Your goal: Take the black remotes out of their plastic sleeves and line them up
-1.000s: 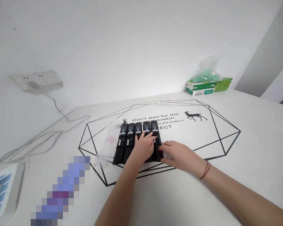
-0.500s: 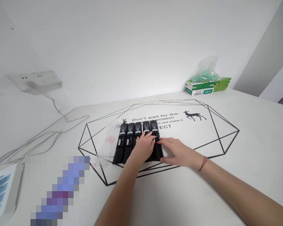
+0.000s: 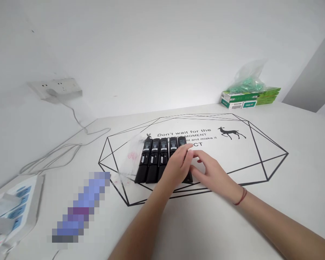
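Several black remote controls (image 3: 151, 166) lie side by side in a row, backs up. Labels show on their upper parts, and recessed battery compartments show in those at the left. My left hand (image 3: 178, 164) is over the two right-hand remotes and hides their middles. Its fingers are together and bent, and anything in them is hidden. My right hand (image 3: 212, 173) is at the right edge of the row, forefinger and thumb apart, other fingers curled. Its forefinger reaches to my left hand's thumb, and its thumb is by the last remote's side.
A clear plastic bag (image 3: 128, 160) lies left of the remotes. A power strip (image 3: 29, 206) with plugs and a blurred-out blue patch (image 3: 82, 207) are at the left. Cables (image 3: 70, 146) run from a wall socket (image 3: 62, 88). Green-and-white boxes (image 3: 239, 101) with a bag (image 3: 249, 81) stand at the back right.
The camera view has shifted, moving the whole scene slightly right. My left hand has moved right across the remotes, and its fingers have come together beside my right hand, whose fingers are more curled.
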A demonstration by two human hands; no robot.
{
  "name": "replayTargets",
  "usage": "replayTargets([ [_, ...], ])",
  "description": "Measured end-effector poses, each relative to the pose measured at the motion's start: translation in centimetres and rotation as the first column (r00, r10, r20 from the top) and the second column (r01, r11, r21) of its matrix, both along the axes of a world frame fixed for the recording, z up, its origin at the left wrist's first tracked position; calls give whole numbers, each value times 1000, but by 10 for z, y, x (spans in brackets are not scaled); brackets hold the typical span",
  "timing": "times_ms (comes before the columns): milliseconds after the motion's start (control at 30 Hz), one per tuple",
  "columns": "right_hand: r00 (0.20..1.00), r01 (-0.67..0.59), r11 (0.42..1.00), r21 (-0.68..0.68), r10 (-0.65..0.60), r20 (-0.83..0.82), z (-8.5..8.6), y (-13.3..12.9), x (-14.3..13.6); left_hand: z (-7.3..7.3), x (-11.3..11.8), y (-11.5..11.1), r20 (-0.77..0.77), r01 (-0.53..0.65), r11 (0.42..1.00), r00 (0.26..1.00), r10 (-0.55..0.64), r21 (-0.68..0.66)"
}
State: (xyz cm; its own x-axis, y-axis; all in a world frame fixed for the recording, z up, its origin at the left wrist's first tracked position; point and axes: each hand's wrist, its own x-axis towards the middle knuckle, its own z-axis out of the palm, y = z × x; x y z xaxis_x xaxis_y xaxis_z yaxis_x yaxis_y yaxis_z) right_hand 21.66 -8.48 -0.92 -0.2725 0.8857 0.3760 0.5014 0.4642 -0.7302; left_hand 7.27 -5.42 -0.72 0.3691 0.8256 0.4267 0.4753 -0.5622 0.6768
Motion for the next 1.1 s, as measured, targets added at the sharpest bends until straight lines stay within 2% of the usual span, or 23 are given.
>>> replayTargets([
  [133, 1000, -15, 999, 43, 16, -12, 9, -8, -2, 4, 6, -9, 67, 106, 990, 993, -100, -91],
  [333, 998, -16, 1000, 19, 15, 56, 16, -13, -3, 3, 7, -11, 123, 129, 985, 986, -115, -112],
  [467, 998, -20, 999, -46, 23, 62, 15, -16, -3, 3, 7, -14, 135, 137, 979, 984, -116, -154],
  [833, 999, -52, 980, -193, 49, -20, 15, -18, -4, 3, 6, -13, 94, 112, 979, 991, -97, -172],
  [1100, 999, -33, 984, -176, 38, 28, 13, -14, -3, 7, 2, -10, -70, 87, 993, 993, -93, -84],
])
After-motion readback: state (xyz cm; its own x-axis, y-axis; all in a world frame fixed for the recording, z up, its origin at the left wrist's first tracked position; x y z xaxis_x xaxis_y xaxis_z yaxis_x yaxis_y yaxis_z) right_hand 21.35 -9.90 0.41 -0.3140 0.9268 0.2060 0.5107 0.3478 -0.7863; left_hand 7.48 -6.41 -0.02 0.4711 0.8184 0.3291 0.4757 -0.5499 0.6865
